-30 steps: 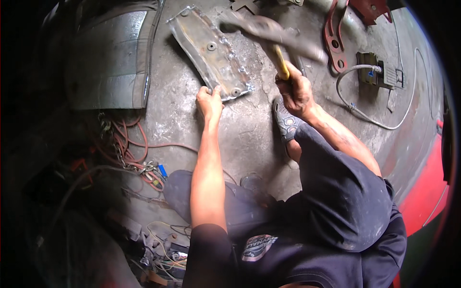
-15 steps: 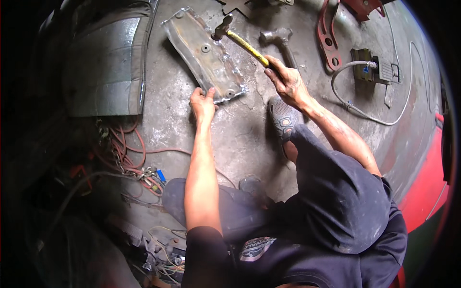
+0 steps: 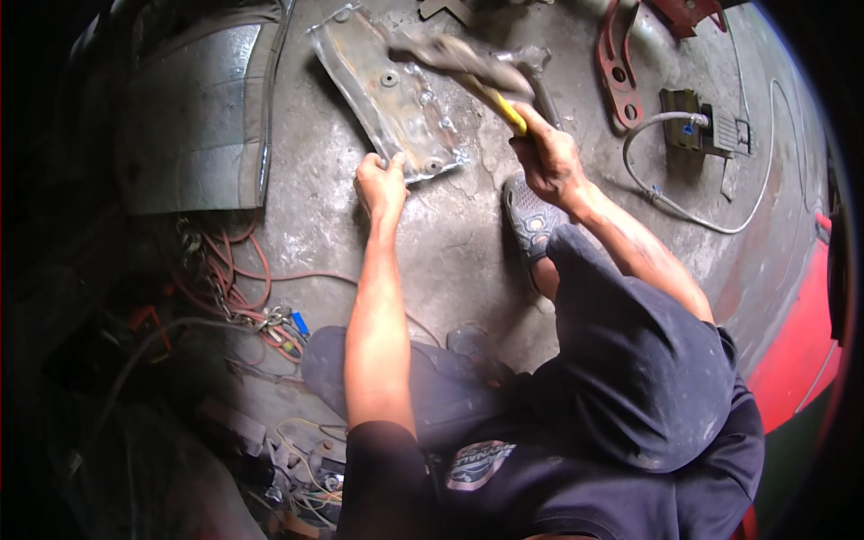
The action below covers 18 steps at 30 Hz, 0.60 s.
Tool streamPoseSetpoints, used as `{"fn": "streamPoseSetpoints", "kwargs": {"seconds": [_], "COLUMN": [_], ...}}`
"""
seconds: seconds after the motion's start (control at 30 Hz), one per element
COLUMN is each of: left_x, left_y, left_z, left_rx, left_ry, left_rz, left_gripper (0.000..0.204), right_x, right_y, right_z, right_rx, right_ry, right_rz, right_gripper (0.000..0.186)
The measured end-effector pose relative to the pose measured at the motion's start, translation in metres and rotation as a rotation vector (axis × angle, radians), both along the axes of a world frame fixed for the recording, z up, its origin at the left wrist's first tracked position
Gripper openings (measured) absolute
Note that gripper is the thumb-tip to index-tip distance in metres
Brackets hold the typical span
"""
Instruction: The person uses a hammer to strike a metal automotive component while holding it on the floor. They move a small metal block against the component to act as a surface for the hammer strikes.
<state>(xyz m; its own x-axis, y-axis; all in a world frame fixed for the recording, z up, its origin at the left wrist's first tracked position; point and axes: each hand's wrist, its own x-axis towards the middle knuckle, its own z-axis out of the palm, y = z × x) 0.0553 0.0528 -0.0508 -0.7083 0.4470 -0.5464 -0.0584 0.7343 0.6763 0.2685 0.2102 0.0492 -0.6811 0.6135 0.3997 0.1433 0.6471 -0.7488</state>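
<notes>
Via remote view I see the concrete floor (image 3: 450,256), w/ the grey padded panel (image 3: 193,121) on the L side. Right of it, approx. upper middle, is the metal plate (image 3: 391,108), slanted, near the panel; if it rests fully flat, I can't tell. The red bracket (image 3: 624,94) w/ holes lies at upper R. The yellow-handled hammer (image 3: 504,106) is blurred, its head near the plate's R edge; if they touch, I can't tell. The dark hammer (image 3: 545,101) lies just beside. Farther R is the boxy device (image 3: 706,130) w/ grey cable. My R hand (image 3: 552,162) has its fingers wrapped around the yellow handle. My L hand (image 3: 382,187) pinches the plate's near end, thumb on top, other fingers partly hidden.
</notes>
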Motion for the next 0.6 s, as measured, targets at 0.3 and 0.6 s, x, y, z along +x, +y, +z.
{"fn": "streamPoseSetpoints", "kwargs": {"seconds": [0.3,0.6], "left_x": [0.002,0.008], "left_y": [-0.001,0.004], "left_z": [0.01,-0.001], "left_rx": [-0.006,-0.031], "left_ry": [-0.033,-0.006], "left_rz": [0.002,-0.025], "left_gripper": [0.04,0.038], "right_x": [-0.002,0.0], "right_y": [0.014,0.021], "right_z": [-0.018,-0.034], "right_rx": [-0.151,-0.158], "right_ry": [-0.449,-0.675], "right_rz": [0.007,0.049], "right_gripper": [0.043,0.047]}}
